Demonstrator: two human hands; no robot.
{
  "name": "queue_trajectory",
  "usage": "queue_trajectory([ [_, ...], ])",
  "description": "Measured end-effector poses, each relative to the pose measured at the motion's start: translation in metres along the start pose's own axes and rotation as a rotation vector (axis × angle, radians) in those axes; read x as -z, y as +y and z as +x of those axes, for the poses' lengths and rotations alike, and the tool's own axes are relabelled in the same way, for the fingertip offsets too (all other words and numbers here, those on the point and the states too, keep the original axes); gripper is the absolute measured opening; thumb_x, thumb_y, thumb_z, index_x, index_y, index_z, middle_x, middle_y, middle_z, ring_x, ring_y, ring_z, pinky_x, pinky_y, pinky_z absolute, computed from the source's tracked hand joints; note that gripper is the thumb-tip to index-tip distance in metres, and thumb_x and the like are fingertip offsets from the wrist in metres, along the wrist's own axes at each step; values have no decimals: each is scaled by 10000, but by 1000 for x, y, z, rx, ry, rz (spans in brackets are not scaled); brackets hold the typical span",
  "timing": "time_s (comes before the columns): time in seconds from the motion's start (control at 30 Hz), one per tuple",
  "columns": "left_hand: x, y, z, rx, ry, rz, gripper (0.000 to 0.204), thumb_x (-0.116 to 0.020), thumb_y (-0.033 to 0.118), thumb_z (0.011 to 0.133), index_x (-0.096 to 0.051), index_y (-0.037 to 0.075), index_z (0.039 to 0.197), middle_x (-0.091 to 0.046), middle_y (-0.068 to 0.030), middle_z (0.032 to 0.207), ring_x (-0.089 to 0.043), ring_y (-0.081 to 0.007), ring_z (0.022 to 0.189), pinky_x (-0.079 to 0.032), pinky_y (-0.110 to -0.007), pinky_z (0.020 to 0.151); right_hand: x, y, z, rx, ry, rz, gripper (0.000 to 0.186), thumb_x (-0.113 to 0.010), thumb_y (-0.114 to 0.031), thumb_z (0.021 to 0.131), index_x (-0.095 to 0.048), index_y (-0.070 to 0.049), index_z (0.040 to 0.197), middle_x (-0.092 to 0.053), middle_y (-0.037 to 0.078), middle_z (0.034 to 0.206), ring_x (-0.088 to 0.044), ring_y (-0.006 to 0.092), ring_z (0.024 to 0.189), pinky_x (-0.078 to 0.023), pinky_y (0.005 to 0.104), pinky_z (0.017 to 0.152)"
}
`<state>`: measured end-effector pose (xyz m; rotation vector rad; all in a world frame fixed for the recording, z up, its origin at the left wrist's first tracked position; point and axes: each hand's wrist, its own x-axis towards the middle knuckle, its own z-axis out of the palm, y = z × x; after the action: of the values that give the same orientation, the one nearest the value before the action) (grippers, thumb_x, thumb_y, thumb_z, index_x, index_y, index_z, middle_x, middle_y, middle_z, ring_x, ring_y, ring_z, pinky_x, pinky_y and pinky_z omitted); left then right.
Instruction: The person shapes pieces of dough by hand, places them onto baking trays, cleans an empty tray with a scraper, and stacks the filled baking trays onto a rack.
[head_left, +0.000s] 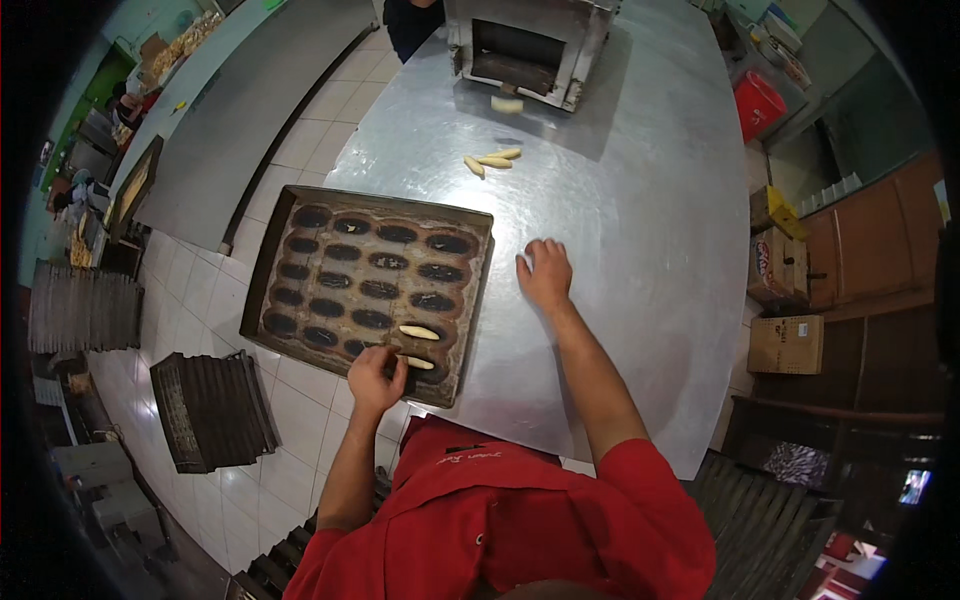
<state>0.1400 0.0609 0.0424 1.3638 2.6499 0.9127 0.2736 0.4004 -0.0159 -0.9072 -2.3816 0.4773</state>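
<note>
A dark, scorched baking tray [268,235] with rows of oval blackened marks sits at the left edge of the steel table. Two pale, finger-shaped dough rolls lie in its near right corner. My left hand [375,380] reaches over the near edge, its fingers closed at the left end of the nearer dough roll [418,363]. The other dough roll [419,332] lies just beyond it. To the right of the tray, my right hand [547,272] hovers over or rests on the table, empty, fingers bent and apart. Three more dough rolls [496,162] lie farther up the table.
A metal machine [530,50] with a dark opening stands at the table's far end, a dough piece [507,104] before it. Stacked trays [212,410] stand on the tiled floor at left. A red bucket [759,104] and cardboard boxes [786,344] are at right. Someone [412,25] stands beyond.
</note>
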Motion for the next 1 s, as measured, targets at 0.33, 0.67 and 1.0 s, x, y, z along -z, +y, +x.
queue_trajectory([
  [0.33, 4, -6, 3, -115, -22, -52, 237, -761, 177, 744, -679, 113, 958, -627, -64, 776, -615, -285, 706, -485, -406, 617, -53, -17, 158, -237, -112, -203, 1145, -899, -483, 562, -358, -67, 1481, -440, 179, 1383, -426, 389, 1256, -477, 469, 1006],
  [0.67, 11, -8, 9, -157, -89, -97, 238, -761, 192, 752, -676, 98, 953, -622, -67, 770, -615, -283, 709, -488, -397, 610, -84, -7, 216, -311, -302, -229, 643, -801, -445, 604, -679, -35, 1084, -568, 187, 1178, -610, 351, 1030, -532, 436, 896],
  [1.0, 12, -4, 3, -94, -88, -158, 189, -739, 167, 783, -681, 75, 937, -639, -96, 791, -627, -317, 745, -494, -424, 649, 41, 8, 62, -643, -484, 888, 299, -792, -251, 801, -663, -35, 961, -596, 14, 740, -561, 112, 639, -435, 267, 538],
])
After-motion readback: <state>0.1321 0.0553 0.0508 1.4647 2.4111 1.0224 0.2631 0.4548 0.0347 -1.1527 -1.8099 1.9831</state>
